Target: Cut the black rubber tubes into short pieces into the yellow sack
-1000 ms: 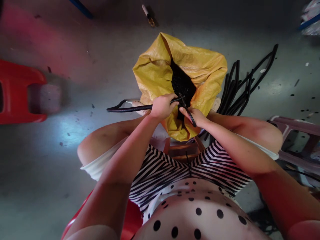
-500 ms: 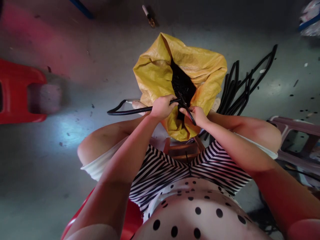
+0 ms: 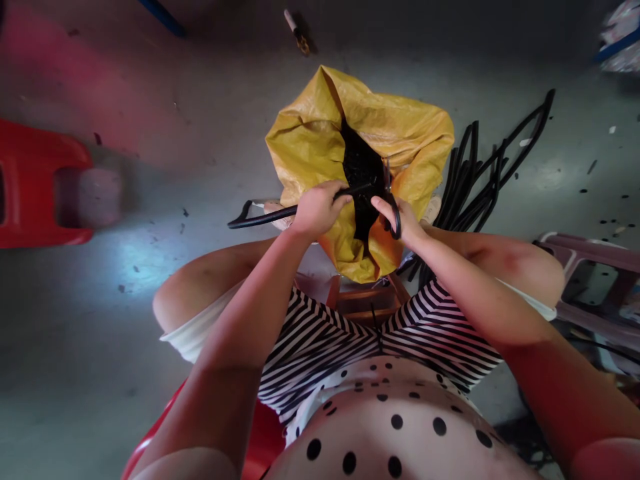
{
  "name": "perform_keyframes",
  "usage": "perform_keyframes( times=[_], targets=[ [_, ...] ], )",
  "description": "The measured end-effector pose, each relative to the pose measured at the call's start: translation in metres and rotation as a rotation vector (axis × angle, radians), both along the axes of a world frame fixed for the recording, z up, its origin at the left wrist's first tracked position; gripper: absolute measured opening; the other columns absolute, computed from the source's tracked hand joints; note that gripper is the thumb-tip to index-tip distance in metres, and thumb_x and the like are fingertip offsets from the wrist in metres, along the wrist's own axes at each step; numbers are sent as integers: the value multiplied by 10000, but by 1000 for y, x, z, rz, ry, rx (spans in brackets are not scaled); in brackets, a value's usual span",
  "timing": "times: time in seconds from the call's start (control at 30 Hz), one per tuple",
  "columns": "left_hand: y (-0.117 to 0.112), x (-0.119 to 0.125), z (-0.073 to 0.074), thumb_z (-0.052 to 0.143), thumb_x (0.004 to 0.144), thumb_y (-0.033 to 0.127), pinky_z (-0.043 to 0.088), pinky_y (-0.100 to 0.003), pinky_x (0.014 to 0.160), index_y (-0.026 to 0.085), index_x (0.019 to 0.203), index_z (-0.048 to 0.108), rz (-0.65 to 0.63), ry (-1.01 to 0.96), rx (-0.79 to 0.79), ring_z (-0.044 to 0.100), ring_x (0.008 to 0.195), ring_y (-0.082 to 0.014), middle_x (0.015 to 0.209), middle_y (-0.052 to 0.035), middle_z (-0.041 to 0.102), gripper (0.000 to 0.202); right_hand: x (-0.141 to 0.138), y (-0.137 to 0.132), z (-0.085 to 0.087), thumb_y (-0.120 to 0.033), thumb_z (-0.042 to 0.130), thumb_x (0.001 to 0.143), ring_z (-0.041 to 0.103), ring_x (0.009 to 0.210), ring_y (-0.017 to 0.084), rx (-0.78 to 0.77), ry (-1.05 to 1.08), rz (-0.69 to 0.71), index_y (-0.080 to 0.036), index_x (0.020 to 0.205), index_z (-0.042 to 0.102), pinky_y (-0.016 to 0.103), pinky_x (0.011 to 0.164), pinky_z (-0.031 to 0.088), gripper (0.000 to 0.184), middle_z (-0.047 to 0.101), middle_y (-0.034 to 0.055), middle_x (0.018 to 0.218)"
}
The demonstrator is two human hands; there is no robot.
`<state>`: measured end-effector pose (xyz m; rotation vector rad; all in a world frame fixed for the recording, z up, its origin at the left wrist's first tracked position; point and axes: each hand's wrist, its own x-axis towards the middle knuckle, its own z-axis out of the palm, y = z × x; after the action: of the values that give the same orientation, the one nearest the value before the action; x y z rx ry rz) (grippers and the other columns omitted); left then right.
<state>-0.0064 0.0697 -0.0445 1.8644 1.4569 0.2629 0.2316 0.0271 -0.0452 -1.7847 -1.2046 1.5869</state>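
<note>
My left hand (image 3: 321, 210) is closed around a black ribbed tube (image 3: 267, 217). One end of the tube reaches over the mouth of a yellow woven sack (image 3: 305, 143); the other end bends back on the left. My right hand (image 3: 400, 219) grips scissors (image 3: 397, 215) by their black handles, with the blades pointing away from me, apart from the tube. Inside the sack lies a dark heap of small black pieces (image 3: 357, 153), hard to make out singly.
A bundle of black tubes (image 3: 470, 180) lies on the floor right of the sack. A red plastic stool (image 3: 40, 180) stands at the left, a greyish stool (image 3: 590, 280) at the right. Near the top lies a white-and-dark object (image 3: 297, 32). Small scraps dot the floor.
The scissors have moved right, away from the tube's end, and their blades now point more straight ahead. My left hand has shifted slightly, and the tube's far bend has moved right.
</note>
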Motion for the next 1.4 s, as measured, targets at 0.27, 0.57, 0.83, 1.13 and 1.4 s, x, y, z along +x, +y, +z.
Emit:
perform_keyframes(
  times=[0.27, 0.57, 0.83, 1.13, 1.4],
  targets=[
    [2, -2, 0, 620, 1080, 319, 607, -446, 1127, 197, 1334, 821, 45, 32, 32, 765, 1272, -332, 1354, -130, 835, 345, -13, -16, 10, -926, 697, 888, 656, 878, 257, -85, -59, 213, -236, 892, 622, 377, 805, 485, 694, 690, 46, 872],
    [0, 0, 4, 598, 1090, 335, 606, -463, 1150, 226, 1366, 824, -74, 72, -2, 771, 1301, -342, 1384, -121, 836, 372, -13, -15, 5, -1026, 629, 848, 666, 854, 254, -115, -121, 246, -238, 826, 594, 353, 771, 481, 789, 676, 53, 821],
    [-1, 0, 0, 573, 1096, 313, 609, -478, 1154, 208, 1386, 816, -83, 109, -37, 769, 1308, -352, 1402, -144, 828, 394, -15, -16, 7, -1116, 541, 801, 558, 691, 195, -107, -150, 272, -252, 690, 516, 329, 647, 370, 872, 506, 9, 621],
    [1, -3, -6, 593, 1082, 312, 603, -463, 1154, 227, 1357, 821, -53, 94, -41, 765, 1307, -343, 1393, -131, 829, 368, -12, -17, 7, -1074, 644, 810, 443, 598, 156, -76, -162, 236, -263, 616, 456, 331, 583, 303, 855, 431, -7, 554],
    [3, -2, -1, 584, 1098, 303, 589, -478, 1179, 196, 1380, 817, 21, 85, -26, 749, 1347, -358, 1427, -153, 814, 381, -9, -22, 3, -1076, 596, 836, 580, 687, 200, -179, -12, 258, -254, 737, 557, 329, 640, 420, 829, 600, 21, 668]
  ],
)
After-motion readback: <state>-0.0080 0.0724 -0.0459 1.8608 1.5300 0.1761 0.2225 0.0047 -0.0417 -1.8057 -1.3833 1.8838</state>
